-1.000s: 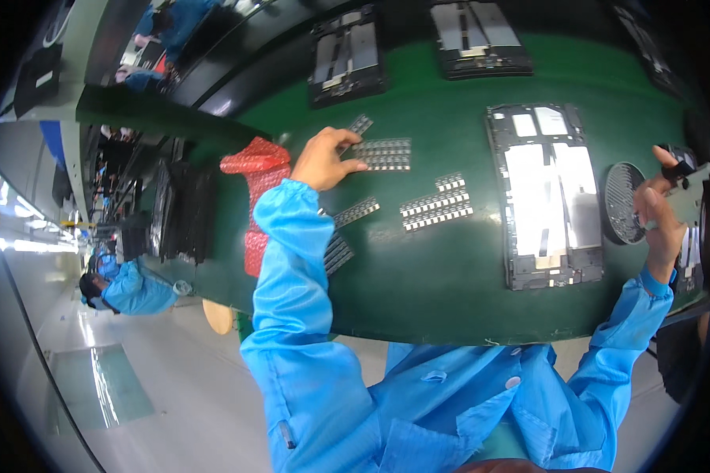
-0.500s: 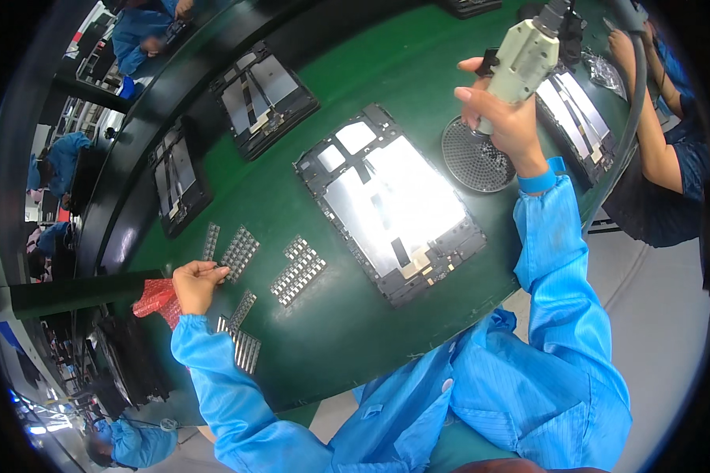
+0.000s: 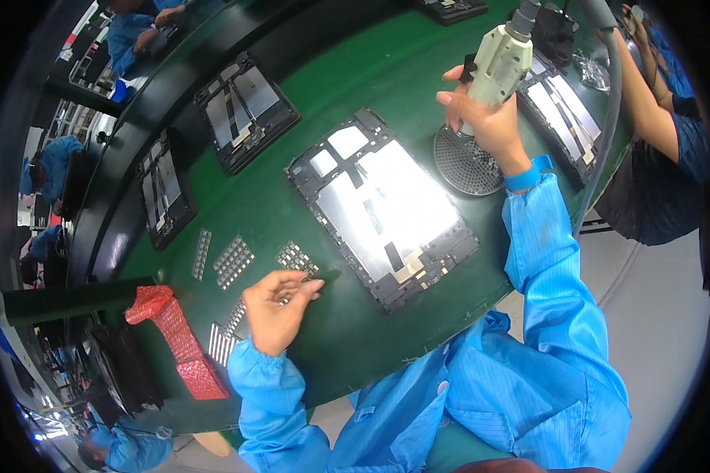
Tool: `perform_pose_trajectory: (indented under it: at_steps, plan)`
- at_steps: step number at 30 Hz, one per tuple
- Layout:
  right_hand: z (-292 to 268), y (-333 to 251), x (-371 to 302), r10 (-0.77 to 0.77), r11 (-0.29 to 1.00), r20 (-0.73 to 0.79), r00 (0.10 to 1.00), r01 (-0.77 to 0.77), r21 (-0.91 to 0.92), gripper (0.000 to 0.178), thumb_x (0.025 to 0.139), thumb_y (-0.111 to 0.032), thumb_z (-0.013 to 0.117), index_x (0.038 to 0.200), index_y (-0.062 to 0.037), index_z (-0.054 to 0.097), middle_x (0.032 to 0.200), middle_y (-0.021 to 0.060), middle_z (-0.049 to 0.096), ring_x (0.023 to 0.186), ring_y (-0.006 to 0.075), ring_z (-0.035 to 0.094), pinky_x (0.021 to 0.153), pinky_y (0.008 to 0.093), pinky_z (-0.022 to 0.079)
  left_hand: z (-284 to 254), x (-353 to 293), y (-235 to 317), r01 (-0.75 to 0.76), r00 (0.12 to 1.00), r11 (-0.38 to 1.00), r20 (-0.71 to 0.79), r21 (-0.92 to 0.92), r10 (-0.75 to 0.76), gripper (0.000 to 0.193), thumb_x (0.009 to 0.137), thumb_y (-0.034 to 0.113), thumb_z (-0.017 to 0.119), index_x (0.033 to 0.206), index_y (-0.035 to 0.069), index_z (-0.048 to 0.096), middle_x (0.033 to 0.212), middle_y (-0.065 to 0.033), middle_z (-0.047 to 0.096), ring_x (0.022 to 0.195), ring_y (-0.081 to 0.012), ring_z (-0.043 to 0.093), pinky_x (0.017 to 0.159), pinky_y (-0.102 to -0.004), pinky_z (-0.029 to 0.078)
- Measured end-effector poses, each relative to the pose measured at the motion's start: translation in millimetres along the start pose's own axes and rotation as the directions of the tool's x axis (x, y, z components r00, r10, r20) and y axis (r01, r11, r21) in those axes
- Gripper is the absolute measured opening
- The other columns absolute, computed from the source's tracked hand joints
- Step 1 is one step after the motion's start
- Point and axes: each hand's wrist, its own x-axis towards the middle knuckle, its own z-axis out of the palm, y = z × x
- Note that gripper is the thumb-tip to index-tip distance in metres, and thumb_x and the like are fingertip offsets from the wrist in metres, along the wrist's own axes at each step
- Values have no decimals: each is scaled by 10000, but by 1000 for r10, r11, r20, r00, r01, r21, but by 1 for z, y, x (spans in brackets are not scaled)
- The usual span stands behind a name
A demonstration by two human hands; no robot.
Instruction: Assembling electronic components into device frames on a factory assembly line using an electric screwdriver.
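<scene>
My right hand (image 3: 493,130) is wrapped round a pale green electric screwdriver (image 3: 500,66) with a grey cable. Beneath it lies a round dimpled dish (image 3: 467,164) with small dark pieces in it; the driver's tip is hidden by my hand. My left hand (image 3: 274,311) is closed, thumb and fingertips pinched together, but what they hold is too small to make out. It partly covers a sheet of small metallic parts (image 3: 296,256). Just to its right, an opened tablet (image 3: 402,197) with a bright silver plate and black frame lies on the green table.
More sheets of small parts (image 3: 233,262) lie at left, near red bubble wrap (image 3: 201,378). Opened tablets (image 3: 244,110) stand along the black ledge, another (image 3: 564,114) at far right. A grey cable (image 3: 610,118) hangs on the right, near a co-worker's arm (image 3: 647,102).
My left hand has moved right, from the left-hand part sheets towards the tablet, uncovering the red bubble wrap. My right hand still holds the screwdriver over the dish.
</scene>
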Motion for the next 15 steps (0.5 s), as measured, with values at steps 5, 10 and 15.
perform_pose_trajectory:
  at_steps: [5,10,15]
  plan:
    - [6,1,-2,7,1000,-18,1000,-7,4,271,709,-17,700,932,27,553,551,22,534,447,98,509,419,224,394,30,-1,-5,85,990,987,127,-140,-67,154,747,-41,666,883,-59,597,721,-102,648,647,-138,633,593,-233,513]
    - [7,-6,-5,-75,996,-26,997,76,54,301,745,-58,679,1004,23,549,569,18,529,464,103,511,449,235,408,45,8,-14,-14,966,991,254,-131,48,150,745,-42,664,876,-63,593,772,-117,655,694,-141,639,619,-234,522]
    - [93,-50,-17,-86,974,233,969,33,224,316,767,-47,653,1045,39,529,575,26,549,473,97,521,444,234,408,55,10,-17,-65,964,991,250,-116,93,143,745,-27,669,865,-64,600,766,-107,656,688,-131,634,625,-228,516]
